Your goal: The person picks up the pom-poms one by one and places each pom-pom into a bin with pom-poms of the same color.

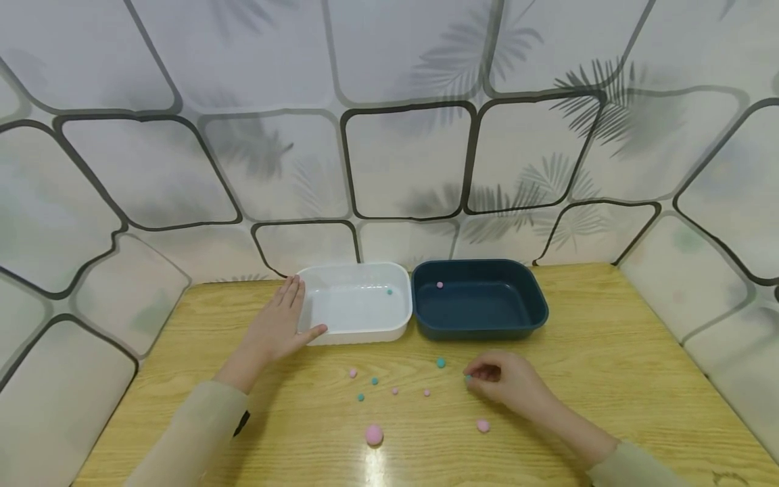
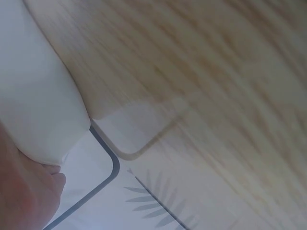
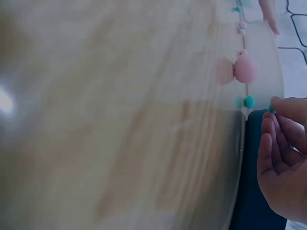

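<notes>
Between the thumb and fingertips of my right hand point(image 1: 511, 384) is a small teal ball point(image 3: 272, 109), held just above the table in front of the dark blue tray point(image 1: 481, 334). My left hand point(image 1: 276, 325) rests along the left side of the white tray point(image 1: 359, 336), fingers straight and thumb over the front rim. One teal ball point(image 1: 389, 291) lies in the white tray; a pink ball point(image 1: 440, 285) lies in the blue one. Several loose pink and teal balls dot the table, among them a large pink ball point(image 1: 374, 435) and a teal ball point(image 1: 441, 363).
Both trays stand side by side at the back of the wooden table point(image 1: 608, 352), near a patterned wall point(image 1: 408, 162). Another pink ball point(image 1: 483, 425) lies nearer me, below the right hand. A small pink ball point(image 1: 353, 373) sits in front of the white tray.
</notes>
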`<action>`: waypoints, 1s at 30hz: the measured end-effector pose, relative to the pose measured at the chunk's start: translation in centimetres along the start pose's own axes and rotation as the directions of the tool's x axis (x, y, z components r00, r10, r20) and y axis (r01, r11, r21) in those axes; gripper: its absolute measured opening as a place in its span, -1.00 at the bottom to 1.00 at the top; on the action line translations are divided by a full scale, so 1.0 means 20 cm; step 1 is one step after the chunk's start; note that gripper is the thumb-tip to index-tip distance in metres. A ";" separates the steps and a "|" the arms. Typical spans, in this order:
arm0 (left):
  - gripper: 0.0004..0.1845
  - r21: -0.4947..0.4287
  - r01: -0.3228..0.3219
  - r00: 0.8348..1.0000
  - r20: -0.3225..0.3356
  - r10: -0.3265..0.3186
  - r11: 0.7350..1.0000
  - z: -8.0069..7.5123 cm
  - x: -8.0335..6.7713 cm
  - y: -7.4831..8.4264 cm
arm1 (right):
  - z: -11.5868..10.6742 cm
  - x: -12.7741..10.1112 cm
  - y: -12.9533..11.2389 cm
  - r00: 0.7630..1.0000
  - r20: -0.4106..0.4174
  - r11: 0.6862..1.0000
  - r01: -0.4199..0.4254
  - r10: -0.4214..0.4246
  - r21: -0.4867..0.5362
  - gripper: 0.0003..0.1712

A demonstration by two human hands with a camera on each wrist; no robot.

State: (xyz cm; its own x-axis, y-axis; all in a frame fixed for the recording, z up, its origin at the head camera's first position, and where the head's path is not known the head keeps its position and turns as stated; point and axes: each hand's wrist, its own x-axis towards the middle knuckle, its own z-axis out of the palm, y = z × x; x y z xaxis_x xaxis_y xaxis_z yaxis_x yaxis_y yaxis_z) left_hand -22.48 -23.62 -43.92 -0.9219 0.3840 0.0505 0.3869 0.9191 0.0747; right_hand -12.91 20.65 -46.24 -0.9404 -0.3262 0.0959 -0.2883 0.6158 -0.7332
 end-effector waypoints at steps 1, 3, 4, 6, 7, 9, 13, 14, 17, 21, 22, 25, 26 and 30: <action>0.17 -0.001 0.001 1.000 0.002 -0.001 1.000 0.00 0.00 0.00 | 0.00 0.01 -0.01 1.000 -0.008 1.000 0.008 -0.008 0.006 -0.92; 0.17 -0.004 0.001 1.000 0.003 -0.001 1.000 0.00 0.00 0.00 | 0.00 0.03 -0.03 0.999 -0.028 0.999 0.038 -0.038 0.013 -0.92; 0.17 -0.005 0.001 1.000 0.003 -0.001 1.000 0.00 0.00 0.00 | 0.00 0.04 -0.05 0.998 -0.038 0.999 0.050 -0.050 0.018 -0.92; 0.16 -0.005 0.003 1.000 0.007 -0.003 1.000 0.00 0.00 0.00 | 0.01 0.06 -0.07 0.995 -0.054 0.996 0.084 -0.083 0.018 -0.92; 0.16 -0.008 0.003 1.000 0.008 -0.003 1.000 0.00 0.00 0.00 | 0.01 0.07 -0.08 0.994 -0.059 0.995 0.093 -0.092 0.021 -0.92; 0.16 -0.013 0.002 1.000 0.010 -0.002 1.000 0.00 0.00 0.00 | 0.01 0.09 -0.11 0.992 -0.072 0.994 0.103 -0.101 0.030 -0.92; 0.16 -0.017 0.004 1.000 0.014 -0.004 1.000 -0.01 0.00 0.00 | 0.00 0.14 -0.15 0.987 -0.111 0.991 0.124 -0.117 0.054 -0.91; 0.16 -0.019 0.004 1.000 0.014 -0.004 1.000 0.00 0.00 0.00 | 0.00 0.16 -0.16 0.985 -0.122 0.989 0.132 -0.124 0.060 -0.90; 0.16 -0.021 0.007 1.000 0.018 -0.006 1.000 0.00 0.00 0.00 | -0.02 0.21 -0.18 0.979 -0.142 0.985 0.155 -0.144 0.070 -0.90; 0.15 -0.024 0.009 1.000 0.020 -0.009 1.000 0.00 0.00 0.00 | -0.05 0.28 -0.20 0.979 -0.149 0.987 0.151 -0.141 0.059 -0.89; 0.15 -0.026 0.008 1.000 0.017 -0.008 1.000 0.00 0.00 0.00 | -0.06 0.30 -0.21 0.979 -0.150 0.987 0.148 -0.137 0.060 -0.88; 0.14 -0.023 0.007 1.000 0.018 -0.006 1.000 -0.01 0.00 0.01 | -0.06 0.35 -0.22 0.981 -0.152 0.989 0.130 -0.119 0.065 -0.86; 0.14 -0.022 0.006 1.000 0.018 -0.006 1.000 -0.01 0.00 0.01 | -0.07 0.37 -0.22 0.982 -0.150 0.990 0.123 -0.111 0.073 -0.86; 0.14 -0.018 0.008 1.000 0.020 -0.008 1.000 -0.02 0.00 0.01 | -0.06 0.43 -0.24 0.985 -0.146 0.990 0.109 -0.095 0.090 -0.83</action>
State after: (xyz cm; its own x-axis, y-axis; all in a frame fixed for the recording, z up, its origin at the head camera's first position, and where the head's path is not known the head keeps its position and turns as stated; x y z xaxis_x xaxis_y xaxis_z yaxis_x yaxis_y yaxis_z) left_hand -22.34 -23.49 -43.52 -0.9251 0.3785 0.0304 0.3796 0.9205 0.0929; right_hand -19.82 15.79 -41.04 -0.9251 -0.2746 0.2624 -0.3714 0.5099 -0.7759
